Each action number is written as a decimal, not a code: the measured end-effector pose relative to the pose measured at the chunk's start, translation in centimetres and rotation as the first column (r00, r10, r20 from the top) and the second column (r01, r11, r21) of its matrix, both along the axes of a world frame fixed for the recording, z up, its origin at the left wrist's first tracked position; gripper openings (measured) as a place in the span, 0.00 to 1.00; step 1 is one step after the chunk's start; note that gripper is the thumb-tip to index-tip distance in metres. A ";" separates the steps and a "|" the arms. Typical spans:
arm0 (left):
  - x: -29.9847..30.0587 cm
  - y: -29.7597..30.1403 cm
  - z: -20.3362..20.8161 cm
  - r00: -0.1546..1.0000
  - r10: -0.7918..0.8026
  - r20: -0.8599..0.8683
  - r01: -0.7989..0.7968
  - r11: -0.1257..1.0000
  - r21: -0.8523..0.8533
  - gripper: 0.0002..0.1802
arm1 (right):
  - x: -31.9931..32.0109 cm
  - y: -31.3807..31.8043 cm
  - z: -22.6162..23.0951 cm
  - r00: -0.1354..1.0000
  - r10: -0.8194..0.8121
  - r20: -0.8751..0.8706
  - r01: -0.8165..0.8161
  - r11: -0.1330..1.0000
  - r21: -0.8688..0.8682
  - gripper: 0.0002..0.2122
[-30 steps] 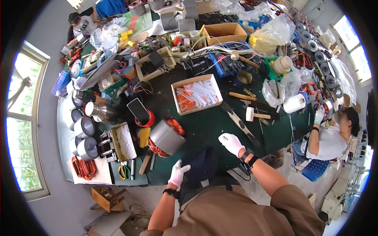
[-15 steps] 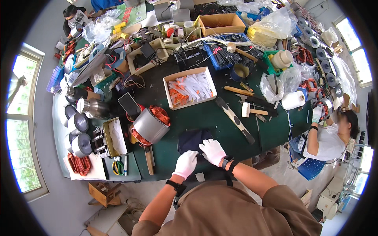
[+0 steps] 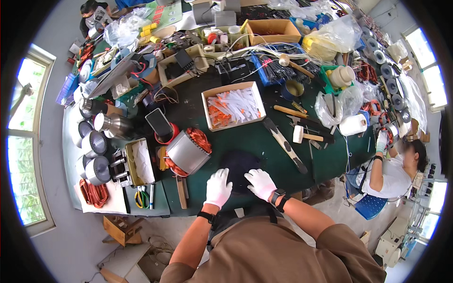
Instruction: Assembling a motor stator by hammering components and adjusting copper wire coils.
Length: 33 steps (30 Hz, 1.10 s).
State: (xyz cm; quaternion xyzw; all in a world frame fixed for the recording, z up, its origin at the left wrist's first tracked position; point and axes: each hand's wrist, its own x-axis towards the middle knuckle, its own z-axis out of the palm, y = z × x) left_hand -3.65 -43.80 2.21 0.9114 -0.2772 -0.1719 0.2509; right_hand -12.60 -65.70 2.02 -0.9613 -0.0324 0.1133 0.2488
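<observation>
A dark navy cloth (image 3: 241, 170) lies on the green bench top directly in front of me. My left hand (image 3: 219, 188), in a white glove, rests at the cloth's left edge with its fingers extended. At the right edge is my right hand (image 3: 260, 184), also gloved, its fingers stretched over the fabric. Neither hand visibly grips anything. Left of the cloth, a grey metal motor stator (image 3: 189, 153) with copper windings lies tilted on its side. Beyond it stands an open cardboard box (image 3: 234, 104) of white and orange strips.
A black-and-tan bar (image 3: 284, 145) and a mallet (image 3: 306, 135) lie to the right. On the left are a phone (image 3: 159, 123), a steel flask (image 3: 113, 126), a tray of paper (image 3: 140, 162) and scissors (image 3: 141, 197). A co-worker (image 3: 389, 167) sits at the right, handling a wound part.
My hands have moved apart, the left one to the left, and now rest on either side of the cloth. The cloth's outline looks rounder and more spread than before.
</observation>
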 end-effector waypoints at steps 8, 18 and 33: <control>1.6 9.5 4.6 0.607 0.636 -0.477 -0.775 0.608 -0.175 0.19 | 5.0 2.0 1.4 0.949 -0.304 0.080 0.270 0.919 0.287 0.18; 9.2 10.5 1.7 0.425 0.234 -0.874 -0.902 0.192 -0.387 0.14 | 21.5 7.2 2.2 0.913 -0.231 -0.336 0.405 0.604 0.686 0.19; 3.0 4.7 5.1 0.242 0.045 -0.969 -0.713 0.686 -0.146 0.24 | -0.6 3.6 12.6 0.643 -0.610 -0.463 0.761 0.440 0.477 0.18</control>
